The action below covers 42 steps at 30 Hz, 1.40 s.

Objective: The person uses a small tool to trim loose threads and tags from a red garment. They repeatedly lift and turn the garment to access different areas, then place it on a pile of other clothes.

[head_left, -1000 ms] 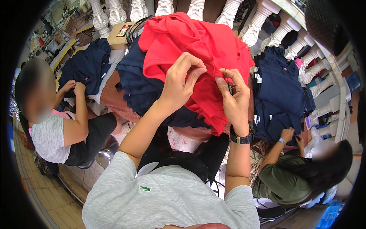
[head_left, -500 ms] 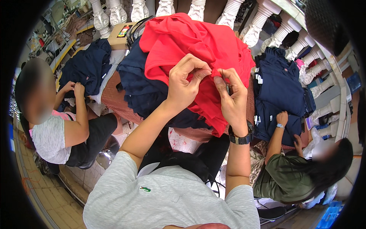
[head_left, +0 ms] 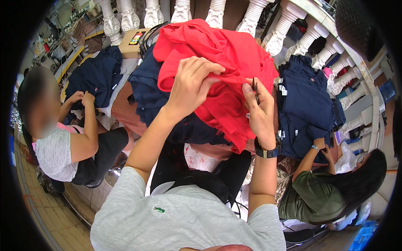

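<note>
A red garment (head_left: 197,39) lies bunched on top of a dark blue stack of clothing (head_left: 146,92) in front of me. My left hand (head_left: 193,83) has a raised fold of the red cloth between its thumb and bent fingers. To its right, my right hand (head_left: 260,106) holds small dark thread snips (head_left: 254,87), blades pointing up past the fingertips. The right thumb and forefinger also touch the end of that red fold, which runs between my two hands. The snips' handles are mostly hidden in the palm.
At left, a person (head_left: 63,146) handles a dark blue garment (head_left: 98,77). On the right another person (head_left: 326,192) works at a dark blue pile (head_left: 303,96) with tags. White balusters (head_left: 153,12) line the far side, with a cardboard box (head_left: 130,44) before them.
My left hand has shifted slightly left, its fingers less tightly pinched. My right hand has turned so the snips' blades show upright. The fold between my hands is drawn out longer.
</note>
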Each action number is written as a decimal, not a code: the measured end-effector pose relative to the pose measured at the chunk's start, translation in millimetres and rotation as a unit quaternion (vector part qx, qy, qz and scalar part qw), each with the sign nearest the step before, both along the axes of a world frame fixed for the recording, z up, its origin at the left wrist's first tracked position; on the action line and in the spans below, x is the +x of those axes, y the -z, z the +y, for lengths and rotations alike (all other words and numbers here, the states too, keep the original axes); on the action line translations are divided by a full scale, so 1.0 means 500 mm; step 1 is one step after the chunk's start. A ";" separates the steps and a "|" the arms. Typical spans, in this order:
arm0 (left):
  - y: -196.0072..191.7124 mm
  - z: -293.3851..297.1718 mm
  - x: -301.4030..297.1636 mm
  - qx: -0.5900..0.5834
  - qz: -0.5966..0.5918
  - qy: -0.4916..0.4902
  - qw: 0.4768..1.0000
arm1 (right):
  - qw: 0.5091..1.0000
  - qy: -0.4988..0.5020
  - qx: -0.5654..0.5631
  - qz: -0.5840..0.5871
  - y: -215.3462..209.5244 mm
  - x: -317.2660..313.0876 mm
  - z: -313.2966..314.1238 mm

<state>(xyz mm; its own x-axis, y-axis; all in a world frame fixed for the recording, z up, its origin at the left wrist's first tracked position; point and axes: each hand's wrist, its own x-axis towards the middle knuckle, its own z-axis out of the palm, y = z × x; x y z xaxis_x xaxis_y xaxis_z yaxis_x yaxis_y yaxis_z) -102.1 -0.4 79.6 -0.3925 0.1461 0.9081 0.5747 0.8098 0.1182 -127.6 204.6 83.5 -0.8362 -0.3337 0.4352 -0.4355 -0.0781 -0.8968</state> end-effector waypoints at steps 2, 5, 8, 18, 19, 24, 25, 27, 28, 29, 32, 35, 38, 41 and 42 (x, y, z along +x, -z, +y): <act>-0.011 -0.016 -0.005 0.029 -0.009 0.047 0.998 | 0.995 0.047 0.006 0.088 -0.003 -0.002 -0.015; -0.038 -0.023 -0.005 0.113 -0.083 0.162 0.977 | 0.989 0.018 0.032 0.140 -0.023 0.001 -0.001; -0.060 -0.030 -0.011 0.181 -0.192 0.237 0.935 | 0.999 -0.023 0.009 0.046 -0.019 -0.005 0.002; -0.024 0.078 -0.005 0.198 -0.082 0.146 0.966 | 0.998 0.021 0.031 0.040 -0.007 -0.022 -0.003; -0.024 0.079 -0.007 0.210 -0.109 0.155 0.959 | 0.994 0.034 0.049 0.093 -0.005 -0.023 -0.004; -0.019 0.073 -0.023 0.250 -0.130 0.210 0.936 | 0.972 0.066 0.099 0.203 -0.003 -0.024 -0.005; -0.016 0.072 -0.025 0.243 -0.117 0.209 0.940 | 0.976 0.061 0.099 0.186 -0.006 -0.020 -0.005; -0.011 0.071 -0.027 0.227 -0.109 0.193 0.948 | 0.986 0.052 0.089 0.128 -0.009 -0.016 -0.007; -0.007 0.072 -0.027 0.219 -0.115 0.180 0.952 | 0.990 0.049 0.085 0.099 -0.009 -0.014 -0.007; -0.004 0.071 -0.027 0.210 -0.120 0.167 0.956 | 0.992 0.045 0.076 0.086 -0.008 -0.014 -0.008; 0.012 0.063 -0.026 0.244 -0.145 0.201 0.938 | 0.997 0.033 0.050 0.050 -0.006 -0.014 -0.008; 0.025 0.053 -0.025 0.246 -0.134 0.209 0.937 | 0.999 0.021 0.030 0.024 -0.004 -0.013 -0.007; 0.017 0.048 -0.020 0.171 -0.077 0.175 0.967 | 0.999 0.025 0.037 0.020 -0.005 -0.013 -0.005; 0.008 0.078 -0.007 0.282 -0.083 0.199 0.935 | 0.998 0.035 0.057 0.023 -0.005 -0.011 -0.005; 0.007 0.075 -0.007 0.245 -0.071 0.187 0.949 | 0.998 0.035 0.056 0.025 -0.006 -0.010 -0.006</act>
<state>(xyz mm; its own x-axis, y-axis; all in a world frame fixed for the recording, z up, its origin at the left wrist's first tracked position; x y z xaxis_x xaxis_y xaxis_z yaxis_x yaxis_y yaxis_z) -105.6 37.0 76.1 -0.5203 -0.1258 0.8447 0.7612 0.3801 0.5254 -132.9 201.6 86.3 -0.8370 -0.3244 0.4407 -0.4812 0.0529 -0.8750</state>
